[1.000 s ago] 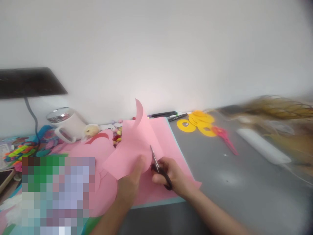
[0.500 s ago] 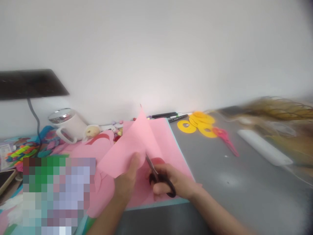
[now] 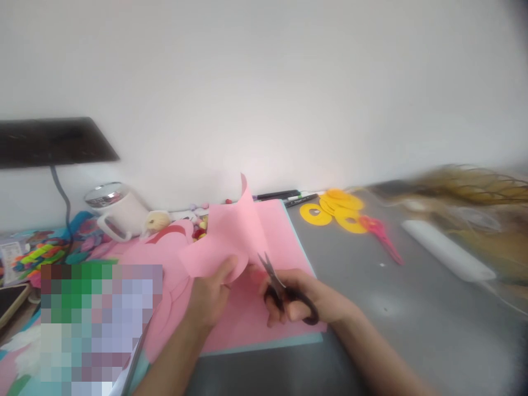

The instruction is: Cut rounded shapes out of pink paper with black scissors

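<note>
We appear mid-cut: left hand (image 3: pixel 209 297) pinching pink paper (image 3: pixel 212 259), right hand (image 3: pixel 307 289) gripping black-handled scissors (image 3: pixel 278 284). The next snip likely requires aligning the scissors with the paper's edge.

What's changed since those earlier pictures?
The right hand has moved right with the black scissors, now opened wider. The pink sheet has swung, its left corner higher in view. The left hand kept its grip; the yellow rings and pink scissors stayed put.

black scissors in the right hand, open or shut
Slightly open: on the black scissors the two blade tips stand apart, and the handle loops are spread in the right hand.
</note>
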The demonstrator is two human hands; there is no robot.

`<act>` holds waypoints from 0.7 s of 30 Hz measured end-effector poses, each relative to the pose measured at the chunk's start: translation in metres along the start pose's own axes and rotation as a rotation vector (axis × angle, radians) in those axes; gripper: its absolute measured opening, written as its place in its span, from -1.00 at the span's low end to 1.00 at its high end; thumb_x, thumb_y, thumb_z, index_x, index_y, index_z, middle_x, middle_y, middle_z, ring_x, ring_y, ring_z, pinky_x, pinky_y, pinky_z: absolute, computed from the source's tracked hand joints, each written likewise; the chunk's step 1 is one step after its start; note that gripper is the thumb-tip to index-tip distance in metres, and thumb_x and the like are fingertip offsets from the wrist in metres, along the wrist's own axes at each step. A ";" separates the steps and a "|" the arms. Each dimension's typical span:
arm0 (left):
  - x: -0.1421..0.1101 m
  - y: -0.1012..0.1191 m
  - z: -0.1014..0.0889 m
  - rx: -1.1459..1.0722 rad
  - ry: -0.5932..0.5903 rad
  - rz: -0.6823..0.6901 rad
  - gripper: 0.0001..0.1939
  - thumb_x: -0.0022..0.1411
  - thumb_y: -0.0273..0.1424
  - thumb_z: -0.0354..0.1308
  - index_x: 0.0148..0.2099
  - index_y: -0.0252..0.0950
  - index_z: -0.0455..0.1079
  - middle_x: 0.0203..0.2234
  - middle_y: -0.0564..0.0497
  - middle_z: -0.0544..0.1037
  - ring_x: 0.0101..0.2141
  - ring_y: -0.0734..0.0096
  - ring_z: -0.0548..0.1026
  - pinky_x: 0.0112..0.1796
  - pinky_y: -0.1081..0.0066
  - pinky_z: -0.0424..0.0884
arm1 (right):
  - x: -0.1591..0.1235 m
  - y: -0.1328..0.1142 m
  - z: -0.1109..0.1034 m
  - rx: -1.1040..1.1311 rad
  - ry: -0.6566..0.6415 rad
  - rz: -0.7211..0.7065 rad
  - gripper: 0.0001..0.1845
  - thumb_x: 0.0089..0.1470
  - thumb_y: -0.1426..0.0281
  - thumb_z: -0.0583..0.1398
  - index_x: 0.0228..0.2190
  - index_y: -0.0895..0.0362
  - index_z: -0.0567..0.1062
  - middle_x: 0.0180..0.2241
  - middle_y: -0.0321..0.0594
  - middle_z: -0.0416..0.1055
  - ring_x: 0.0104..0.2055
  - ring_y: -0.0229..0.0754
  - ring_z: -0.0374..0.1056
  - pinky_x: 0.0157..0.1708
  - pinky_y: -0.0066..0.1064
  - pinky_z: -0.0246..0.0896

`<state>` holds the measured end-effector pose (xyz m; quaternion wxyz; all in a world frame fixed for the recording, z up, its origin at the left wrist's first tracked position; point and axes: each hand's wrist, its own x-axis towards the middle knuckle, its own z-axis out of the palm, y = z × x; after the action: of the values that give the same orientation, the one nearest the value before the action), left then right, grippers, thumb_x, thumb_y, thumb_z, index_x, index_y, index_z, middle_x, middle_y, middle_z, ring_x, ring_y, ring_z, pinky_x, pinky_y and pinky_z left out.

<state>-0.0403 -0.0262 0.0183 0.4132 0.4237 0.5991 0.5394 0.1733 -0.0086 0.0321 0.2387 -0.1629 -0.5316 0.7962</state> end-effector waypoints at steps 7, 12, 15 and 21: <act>-0.004 0.021 0.004 0.028 0.099 -0.146 -0.84 -0.12 -0.33 0.26 -0.39 -0.22 0.53 -0.61 0.01 0.53 -0.23 0.05 0.54 -0.14 0.21 0.45 | 0.007 -0.004 0.011 -0.270 0.167 0.135 -0.58 -0.09 0.16 0.34 -0.30 0.21 0.42 -0.58 -0.34 0.36 -0.52 -0.29 0.29 -0.54 -0.48 0.14; -0.013 0.043 0.008 0.217 0.269 -0.164 -0.82 -0.10 -0.29 0.25 -0.40 -0.25 0.54 -0.68 -0.01 0.45 -0.27 -0.03 0.55 -0.15 0.12 0.45 | 0.010 -0.006 0.015 -0.292 0.198 0.140 -0.58 -0.07 0.14 0.33 -0.33 0.21 0.41 -0.59 -0.34 0.35 -0.52 -0.28 0.29 -0.54 -0.47 0.12; -0.015 0.046 0.010 0.219 0.284 -0.163 -0.80 -0.09 -0.28 0.27 -0.36 -0.26 0.54 -0.61 -0.05 0.51 -0.18 -0.02 0.53 -0.08 0.15 0.43 | 0.011 -0.004 0.015 -0.279 0.190 0.153 -0.59 -0.05 0.13 0.31 -0.33 0.21 0.40 -0.58 -0.32 0.35 -0.52 -0.26 0.29 -0.52 -0.46 0.14; -0.024 0.029 0.020 0.151 0.259 -0.357 -0.59 0.02 -0.09 0.21 -0.23 -0.32 0.53 -0.29 -0.21 0.60 -0.17 -0.08 0.54 -0.11 0.06 0.46 | 0.015 -0.007 0.020 -0.228 0.211 0.053 -0.52 -0.12 0.11 0.35 -0.29 0.19 0.40 -0.44 -0.30 0.30 -0.40 -0.25 0.25 -0.35 -0.39 0.17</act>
<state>-0.0124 -0.0410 0.0464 0.3888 0.2682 0.7511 0.4613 0.1518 -0.0129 0.0459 0.2521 -0.2856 -0.5862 0.7150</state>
